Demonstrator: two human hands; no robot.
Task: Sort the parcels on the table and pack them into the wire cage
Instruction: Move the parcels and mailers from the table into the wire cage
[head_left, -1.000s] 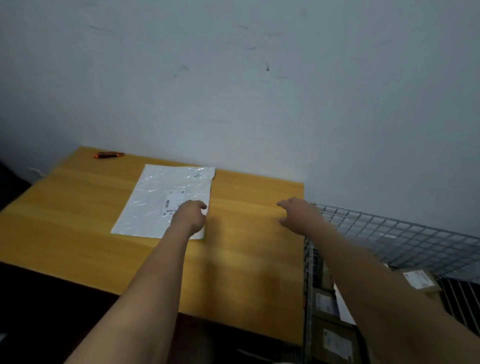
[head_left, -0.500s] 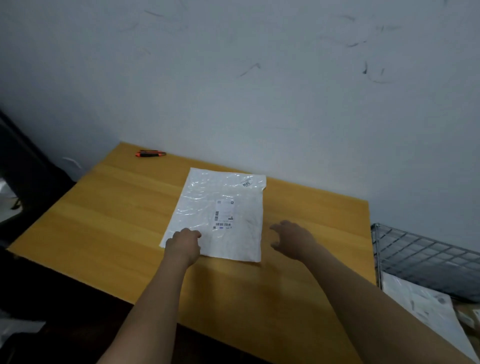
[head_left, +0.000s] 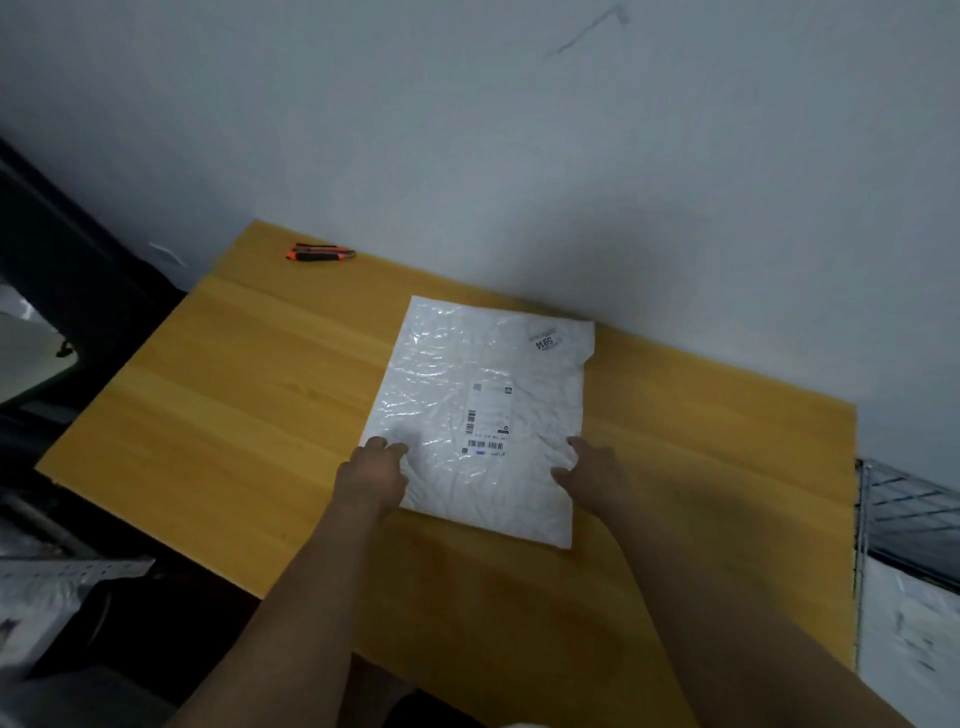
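A flat white plastic parcel (head_left: 483, 410) with a printed label lies on the wooden table (head_left: 234, 415), near the wall. My left hand (head_left: 371, 478) covers its near left corner, fingers curled onto the top. My right hand (head_left: 592, 475) lies against the near right edge with fingers apart and fingertips on the plastic. The wire cage (head_left: 893, 499) stands off the table's right end, mostly cut off by the frame.
An orange and black utility knife (head_left: 319, 253) lies at the table's far left corner. Another white parcel (head_left: 914, 634) lies inside the cage. White bags and a perforated metal bar (head_left: 67, 571) sit low at the left. The wall runs right behind the table.
My view swung left, away from the cage. My left hand slid to the parcel's near left corner. My right hand came from the table's right edge to the parcel's right edge.
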